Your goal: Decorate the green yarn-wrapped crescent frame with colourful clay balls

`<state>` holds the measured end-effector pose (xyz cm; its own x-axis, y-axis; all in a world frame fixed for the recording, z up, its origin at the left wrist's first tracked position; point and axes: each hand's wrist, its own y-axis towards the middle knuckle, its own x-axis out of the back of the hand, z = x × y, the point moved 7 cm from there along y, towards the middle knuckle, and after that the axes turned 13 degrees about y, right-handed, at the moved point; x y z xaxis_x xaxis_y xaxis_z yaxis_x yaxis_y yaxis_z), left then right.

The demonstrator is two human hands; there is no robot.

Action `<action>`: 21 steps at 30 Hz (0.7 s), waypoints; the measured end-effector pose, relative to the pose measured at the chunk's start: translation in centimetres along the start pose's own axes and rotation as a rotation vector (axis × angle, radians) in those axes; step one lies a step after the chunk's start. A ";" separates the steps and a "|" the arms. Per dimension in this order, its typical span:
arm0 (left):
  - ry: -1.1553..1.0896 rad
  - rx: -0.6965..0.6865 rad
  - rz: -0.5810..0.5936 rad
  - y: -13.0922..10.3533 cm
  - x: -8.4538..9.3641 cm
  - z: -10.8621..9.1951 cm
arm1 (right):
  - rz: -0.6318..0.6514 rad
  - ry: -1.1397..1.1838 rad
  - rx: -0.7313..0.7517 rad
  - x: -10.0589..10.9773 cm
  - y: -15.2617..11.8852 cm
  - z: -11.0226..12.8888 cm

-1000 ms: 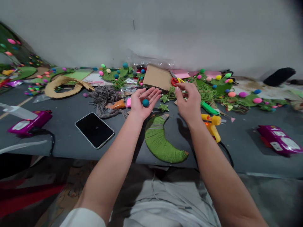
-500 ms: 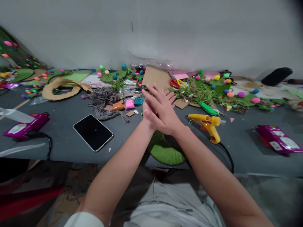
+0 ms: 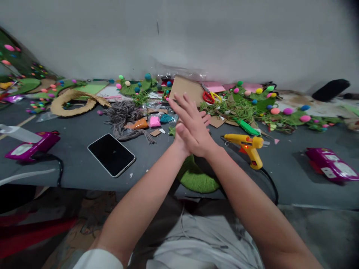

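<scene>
My right hand [image 3: 196, 130] lies across my left hand [image 3: 181, 143], palm to palm, above the middle of the table. The right fingers stretch up and to the left. From under the right hand, the left fingertips stick out on its right side. Whether anything sits between the palms is hidden. Below the wrists, at the table's front edge, lies a ring wrapped in green yarn [image 3: 198, 182], partly covered by my arms. Small packets, one pink [image 3: 154, 121] and one orange [image 3: 140, 123], lie left of my hands.
A yellow glue gun [image 3: 246, 142] with a lit red light lies on the right. Left are a phone [image 3: 111, 155], grey yarn [image 3: 123, 117] and a tan paper ring [image 3: 63, 111]. Scissors [image 3: 209, 98] and a green cutter [image 3: 248, 127] lie behind. Purple devices [image 3: 333, 164] flank both sides.
My right hand has slid slightly against the left, its fingers now reaching a little higher. Both hands stay pressed together. The camera view has shifted slightly.
</scene>
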<state>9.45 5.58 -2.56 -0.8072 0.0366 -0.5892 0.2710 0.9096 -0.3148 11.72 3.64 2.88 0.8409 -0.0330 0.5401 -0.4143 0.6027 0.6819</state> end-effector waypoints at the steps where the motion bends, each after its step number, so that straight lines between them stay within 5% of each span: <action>1: -0.025 -0.038 0.058 0.0 -0.4 0.1 | -0.044 -0.008 -0.025 0.4 0.1 -0.5; 5: -0.076 -0.126 0.210 0.0 -0.8 -0.8 | -0.069 -0.087 -0.190 1.7 -0.4 -3.4; 8: -0.064 -0.145 0.126 0.2 0.7 -2.4 | 0.021 -0.089 -0.193 1.1 -1.0 -3.3; 12: -0.065 -0.276 -0.005 0.4 1.9 -3.1 | 0.116 0.024 -0.057 -0.8 -1.0 -0.2; 16: -0.012 -0.291 -0.010 0.3 0.7 -0.8 | 0.002 0.096 -0.023 -0.1 -0.1 0.8; 21: -0.007 -0.242 0.190 0.2 -1.9 0.5 | -0.176 -0.043 -0.143 3.0 0.2 -3.1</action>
<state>11.32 5.45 -1.85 -0.7503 0.2131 -0.6258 0.2828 0.9591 -0.0125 15.21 6.14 3.15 0.8790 -0.1798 0.4415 -0.2065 0.6911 0.6926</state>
